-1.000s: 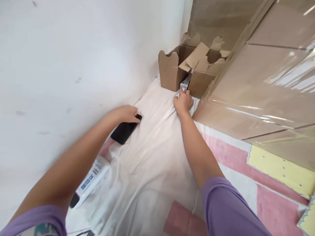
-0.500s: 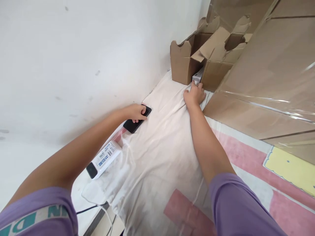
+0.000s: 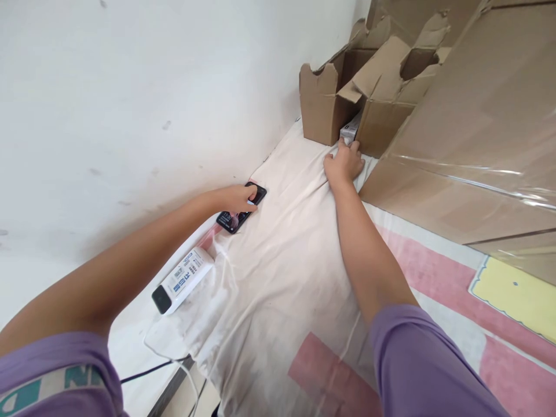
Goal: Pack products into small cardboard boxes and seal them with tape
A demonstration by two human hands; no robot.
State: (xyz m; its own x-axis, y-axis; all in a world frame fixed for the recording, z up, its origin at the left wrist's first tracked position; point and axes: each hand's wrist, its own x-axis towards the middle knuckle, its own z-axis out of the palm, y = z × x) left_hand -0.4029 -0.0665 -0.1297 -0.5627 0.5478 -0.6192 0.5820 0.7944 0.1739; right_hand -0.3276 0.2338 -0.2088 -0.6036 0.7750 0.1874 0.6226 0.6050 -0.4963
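Note:
My left hand [image 3: 241, 200] is closed over a black smartphone [image 3: 228, 223], which lies on the pale sheet [image 3: 278, 260] near the wall. The phone's screen is lit and partly covered by my fingers. My right hand [image 3: 344, 164] is bent over bunched folds of the sheet, its fingertips at the front end of a small pale box [image 3: 350, 128]. That box lies in the gap between two open cardboard boxes, the left one [image 3: 319, 107] and the right one [image 3: 382, 124]. My right fingertips are partly hidden.
A white device with blue print [image 3: 186, 278] lies by the wall, a white cable [image 3: 167, 360] below it. On the right stands a large cardboard box [image 3: 469, 145] with clear tape. A yellow piece [image 3: 516, 295] lies on the pink-and-white cloth [image 3: 434, 258].
The phone's screen has gone from dark to lit. Both hands stay at almost the same places, and the view has shifted slightly.

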